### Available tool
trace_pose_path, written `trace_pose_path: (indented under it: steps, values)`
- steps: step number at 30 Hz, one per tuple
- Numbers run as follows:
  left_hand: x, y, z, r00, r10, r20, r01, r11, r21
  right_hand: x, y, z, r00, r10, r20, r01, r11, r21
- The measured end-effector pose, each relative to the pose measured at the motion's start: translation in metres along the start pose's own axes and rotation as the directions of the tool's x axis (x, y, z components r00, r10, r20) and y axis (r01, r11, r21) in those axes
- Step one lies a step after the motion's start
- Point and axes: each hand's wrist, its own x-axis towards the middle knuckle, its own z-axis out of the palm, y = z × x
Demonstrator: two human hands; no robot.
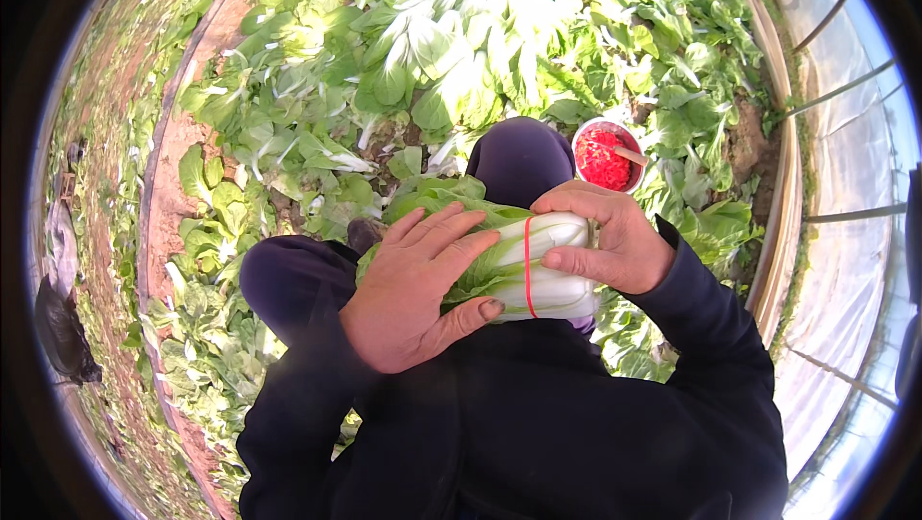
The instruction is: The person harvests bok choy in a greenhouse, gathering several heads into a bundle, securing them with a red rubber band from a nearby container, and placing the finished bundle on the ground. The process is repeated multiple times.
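Observation:
A bundle of leafy greens with white stalks (497, 294), like bok choy, lies sideways across my lap. A red rubber band (528, 268) circles its white stalks. My left hand (425, 289) is laid over the green leaves, its fingers stretched along the top and its thumb on the near side. At the stalk end, my right hand (612, 232) grips the bundle with the thumb on top and the fingers around the far edge. The underside of the bundle is hidden.
Just beyond my knee (522, 153) stands a small round tub (639, 181) of red rubber bands (601, 160), with a wooden handle (631, 155) sticking out. Cut leafy greens (446, 37) cover the ground ahead. Translucent plastic sheeting (850, 246) on poles runs along the right.

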Motion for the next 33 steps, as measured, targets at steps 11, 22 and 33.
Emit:
trace_pose_path:
  steps: [11, 22, 33]
  values:
    - [0.022, 0.011, -0.017, 0.993, 0.084, 0.085, -0.096, 0.985, 0.14, -0.016, 0.026, 0.017, 0.968, -0.231, -0.095, 0.245, 0.952, 0.182]
    - [0.029, -0.001, 0.051, 0.996, -0.018, 0.084, 0.006, 0.99, 0.143, -0.038, 0.022, 0.023, 0.93, -0.359, -0.08, 0.281, 0.832, -0.478]
    - [0.02, 0.021, 0.058, 0.995, -0.077, -0.064, 0.091, 0.961, 0.262, -0.039, 0.049, 0.027, 0.938, -0.313, -0.152, 0.24, 0.899, -0.366]
